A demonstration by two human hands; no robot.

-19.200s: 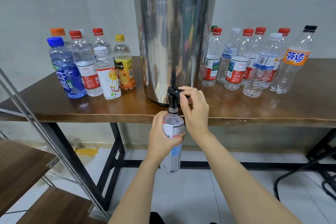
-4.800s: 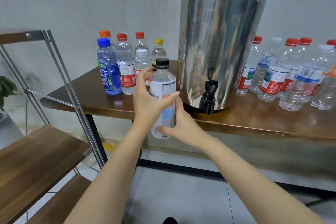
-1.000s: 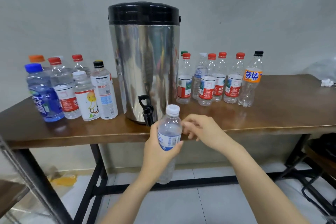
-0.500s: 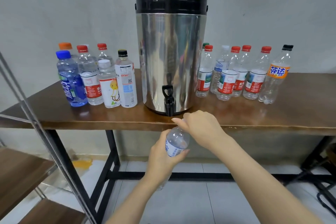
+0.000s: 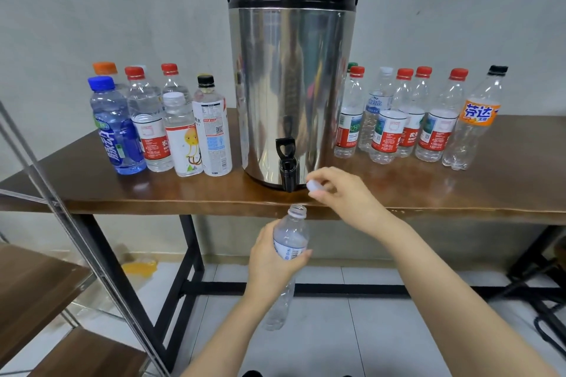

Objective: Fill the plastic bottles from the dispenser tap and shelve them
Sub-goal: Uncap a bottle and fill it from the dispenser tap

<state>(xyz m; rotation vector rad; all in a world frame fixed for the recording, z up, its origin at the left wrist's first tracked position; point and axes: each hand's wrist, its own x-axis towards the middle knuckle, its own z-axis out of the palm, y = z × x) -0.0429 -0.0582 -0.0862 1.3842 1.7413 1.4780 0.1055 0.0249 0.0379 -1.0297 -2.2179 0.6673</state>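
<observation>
Clear plastic bottle [image 5: 291, 239] sits open-mouthed just below the dispenser tap [image 5: 287, 168], left hand [image 5: 269, 263] wrapped round its middle. Right hand [image 5: 346, 193] hovers just right of the tap, curled in and pinching the white cap [image 5: 313, 185]. Capped bottles [image 5: 211, 131] stand either side of the tap too

"芬达" on orange-label bottle [image 5: 477, 113]; "脉动" on blue bottle [image 5: 118, 138]

Left hand [image 5: 266, 266] grips the open clear bottle [image 5: 292, 231] upright, mouth at six o'clock of the dispenser [image 5: 291, 86] tap [image 5: 286, 162], below the desk [image 5: 459, 193] edge, while right hand [image 5: 349, 196] pinches the white cap [image 5: 314, 185] at the tap's three o'clock.
</observation>
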